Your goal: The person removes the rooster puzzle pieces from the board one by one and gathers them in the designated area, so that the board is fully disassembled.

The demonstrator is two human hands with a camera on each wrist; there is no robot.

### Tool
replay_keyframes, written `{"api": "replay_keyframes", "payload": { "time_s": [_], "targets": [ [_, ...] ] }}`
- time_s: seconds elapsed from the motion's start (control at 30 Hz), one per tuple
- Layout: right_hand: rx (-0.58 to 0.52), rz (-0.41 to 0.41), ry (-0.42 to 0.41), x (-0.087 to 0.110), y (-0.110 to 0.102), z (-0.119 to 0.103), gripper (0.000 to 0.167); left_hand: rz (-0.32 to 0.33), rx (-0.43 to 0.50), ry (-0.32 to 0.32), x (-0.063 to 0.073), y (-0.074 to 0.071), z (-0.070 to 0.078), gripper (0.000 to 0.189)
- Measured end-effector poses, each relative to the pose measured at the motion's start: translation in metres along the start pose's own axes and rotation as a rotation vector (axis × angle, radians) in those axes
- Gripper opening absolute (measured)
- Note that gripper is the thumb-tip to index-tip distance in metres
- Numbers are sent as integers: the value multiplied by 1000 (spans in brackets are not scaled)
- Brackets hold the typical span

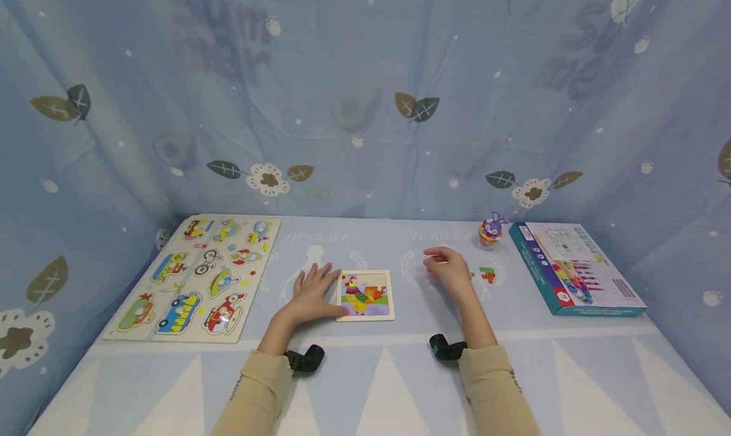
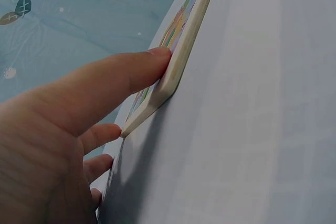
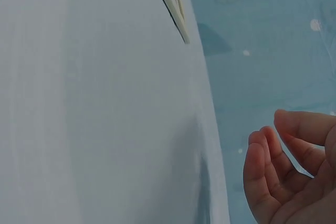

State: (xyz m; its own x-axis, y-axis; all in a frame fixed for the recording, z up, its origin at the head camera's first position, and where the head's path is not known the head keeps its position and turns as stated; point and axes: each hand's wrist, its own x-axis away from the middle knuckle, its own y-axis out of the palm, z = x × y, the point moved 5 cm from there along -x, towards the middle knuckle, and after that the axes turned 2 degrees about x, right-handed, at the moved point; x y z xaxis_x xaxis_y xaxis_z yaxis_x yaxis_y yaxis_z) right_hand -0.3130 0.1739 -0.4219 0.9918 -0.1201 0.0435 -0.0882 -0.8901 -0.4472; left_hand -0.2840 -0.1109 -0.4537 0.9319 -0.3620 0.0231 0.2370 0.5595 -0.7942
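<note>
A small framed jigsaw puzzle with a rooster picture lies flat at the middle of the table. My left hand rests at its left side, fingers spread and straight; in the left wrist view the thumb presses on the puzzle's near corner. To the right of the puzzle, my right hand hovers over the table with loosely bent fingers. In the right wrist view a gap shows between its thumb and fingers, and nothing is held there. A green and orange jigsaw piece lies just right of this hand.
On the left lies a large wooden peg puzzle board with vehicle pictures. A purple and orange toy stands at the back right, next to a flat teal and white box. A patterned blue curtain hangs behind the table.
</note>
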Motion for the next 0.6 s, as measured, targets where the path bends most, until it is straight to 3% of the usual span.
{"api": "replay_keyframes", "payload": {
  "time_s": [0.6],
  "targets": [
    [-9, -66, -91, 8, 50, -26, 22, -6, 8, -3, 3, -2, 4, 88]
  ]
}}
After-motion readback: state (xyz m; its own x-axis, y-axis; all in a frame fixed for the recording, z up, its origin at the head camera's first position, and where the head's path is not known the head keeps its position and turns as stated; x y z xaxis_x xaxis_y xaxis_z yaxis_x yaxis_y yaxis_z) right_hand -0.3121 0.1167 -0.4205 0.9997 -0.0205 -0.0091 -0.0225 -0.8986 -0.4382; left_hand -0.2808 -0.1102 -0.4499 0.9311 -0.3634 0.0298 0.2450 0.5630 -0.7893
